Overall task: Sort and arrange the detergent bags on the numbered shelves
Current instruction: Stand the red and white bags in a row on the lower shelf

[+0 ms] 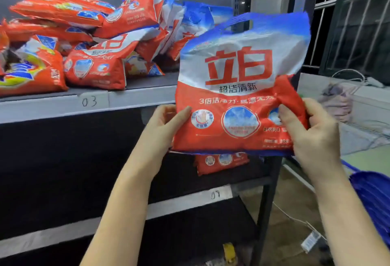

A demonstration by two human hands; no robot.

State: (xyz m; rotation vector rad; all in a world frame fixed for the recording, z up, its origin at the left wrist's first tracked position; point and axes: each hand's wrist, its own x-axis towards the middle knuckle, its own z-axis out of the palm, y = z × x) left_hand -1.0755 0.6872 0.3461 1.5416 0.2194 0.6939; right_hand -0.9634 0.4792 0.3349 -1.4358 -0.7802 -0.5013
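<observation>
Held bag: a red, white and blue plastic detergent bag with large red characters is held upright in front of the shelving, at the right end of the shelf marked 03, above the shelf marked 08.
Left hand: the left hand is closed on the bag's lower left edge, thumb laid on the front, the other fingers hidden behind.
Right hand: the right hand is curled round the bag's lower right corner, where the plastic is bunched and creased under the thumb.
Upper shelf: on the grey metal shelf labelled 03 a loose heap of red-and-blue detergent bags is piled, some flat, some leaning; an orange-red bag with a yellow swirl logo lies at its left end.
Lower shelf: on the grey shelf labelled 08 one small red detergent bag is seen, partly hidden by the held bag.
Right edge: a blue plastic object is cut off by the frame; what it is cannot be told.
</observation>
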